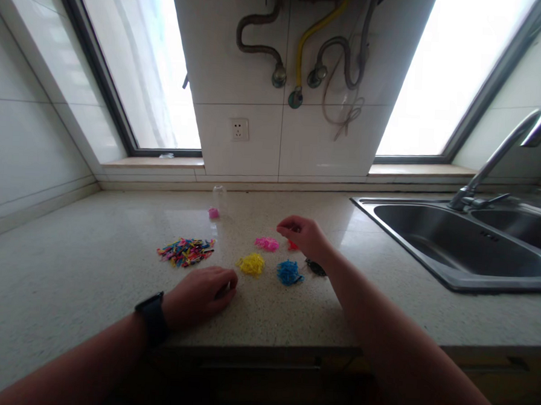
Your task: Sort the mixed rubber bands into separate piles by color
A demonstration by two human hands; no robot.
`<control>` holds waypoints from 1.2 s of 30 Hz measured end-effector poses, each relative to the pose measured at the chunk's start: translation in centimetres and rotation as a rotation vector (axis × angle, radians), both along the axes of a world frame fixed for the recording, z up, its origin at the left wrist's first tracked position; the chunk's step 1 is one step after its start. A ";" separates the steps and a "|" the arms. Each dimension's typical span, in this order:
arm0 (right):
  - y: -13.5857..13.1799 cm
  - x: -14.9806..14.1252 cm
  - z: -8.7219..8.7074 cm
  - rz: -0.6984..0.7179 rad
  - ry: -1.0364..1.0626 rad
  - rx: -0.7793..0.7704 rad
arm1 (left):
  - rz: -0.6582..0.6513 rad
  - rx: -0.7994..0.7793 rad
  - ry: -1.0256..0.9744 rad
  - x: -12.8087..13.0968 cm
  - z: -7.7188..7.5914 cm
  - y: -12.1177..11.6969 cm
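Note:
My right hand (pixel 304 233) hovers over a small red pile (pixel 292 245), its fingertips pinched together. Anything between them is too small to make out. My left hand (pixel 202 291), below a dark watch (pixel 152 317), rests on the counter with fingers curled; what they hold, if anything, is hidden. Small bands, like little rubber bands, lie in heaps: a mixed-colour pile (pixel 186 252) beyond my left hand, then a pink pile (pixel 267 244), a yellow pile (pixel 251 264) and a blue pile (pixel 289 272). My right forearm partly covers a black pile (pixel 315 266).
A clear jar-like container (pixel 219 197) stands farther back, beside a pink lump (pixel 213 213). To the right, a steel sink (pixel 402 276) with a faucet (pixel 494 160) is set into the speckled counter (pixel 89 290). A tiled wall with a socket (pixel 239 129) rises behind.

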State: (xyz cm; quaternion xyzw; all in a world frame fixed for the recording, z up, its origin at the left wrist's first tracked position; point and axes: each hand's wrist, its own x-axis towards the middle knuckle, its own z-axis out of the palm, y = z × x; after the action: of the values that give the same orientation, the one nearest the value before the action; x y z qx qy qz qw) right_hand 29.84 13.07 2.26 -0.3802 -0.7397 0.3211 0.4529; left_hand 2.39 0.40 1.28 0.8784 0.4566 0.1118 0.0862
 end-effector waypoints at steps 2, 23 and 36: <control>0.4 -0.4 -0.3 -0.017 -0.098 0.020 | -0.006 0.004 0.002 0.1 0.1 0.0; 1.6 -3.2 0.4 -0.153 -0.771 0.228 | -0.017 0.018 0.022 0.0 -0.1 0.2; 4.6 8.3 0.2 -0.527 -0.581 0.160 | -0.016 0.018 -0.013 0.0 0.1 0.0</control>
State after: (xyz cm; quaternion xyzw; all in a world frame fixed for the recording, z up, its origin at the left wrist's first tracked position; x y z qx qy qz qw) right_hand 38.17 17.68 2.50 -0.5954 -0.7369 0.0145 0.3199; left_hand 2.36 0.35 1.34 0.8821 0.4478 0.1210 0.0824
